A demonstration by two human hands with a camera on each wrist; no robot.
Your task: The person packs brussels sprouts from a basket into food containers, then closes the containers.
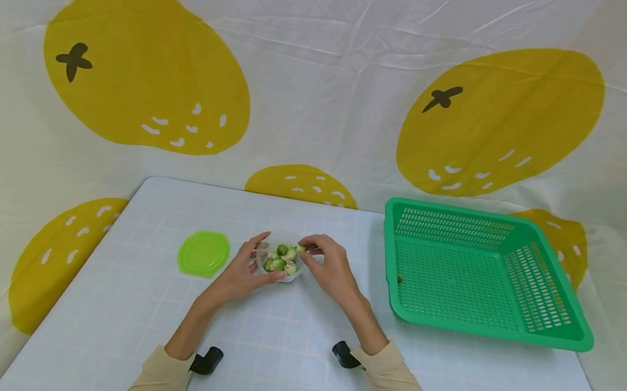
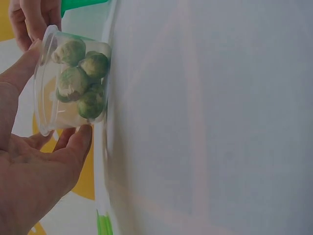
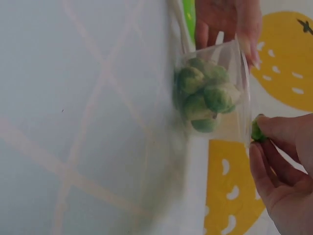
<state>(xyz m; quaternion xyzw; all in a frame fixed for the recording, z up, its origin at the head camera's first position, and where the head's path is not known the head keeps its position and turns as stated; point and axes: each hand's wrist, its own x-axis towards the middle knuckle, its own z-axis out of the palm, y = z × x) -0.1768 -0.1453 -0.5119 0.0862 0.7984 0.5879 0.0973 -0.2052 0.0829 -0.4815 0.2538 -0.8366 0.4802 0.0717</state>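
Observation:
A clear plastic tub (image 2: 68, 117) stands on the table with several Brussels sprouts (image 3: 205, 93) inside it. My left hand (image 1: 240, 275) grips the tub from its left, thumb on the near side and fingers round the far side. At the tub's right rim, my right hand (image 1: 333, 271) pinches one Brussels sprout (image 3: 257, 129) between thumb and fingertips. That sprout is just beside the rim and partly hidden by the fingers. A light green lid (image 1: 203, 253) lies flat on the table, left of the left hand.
A green plastic basket (image 1: 401, 316) with slotted walls stands at the table's right side. One small brownish bit (image 1: 400, 278) is at its left inner wall. The table (image 1: 279, 363) has a pale checked cloth; a fruit-print sheet (image 1: 327, 91) hangs behind it.

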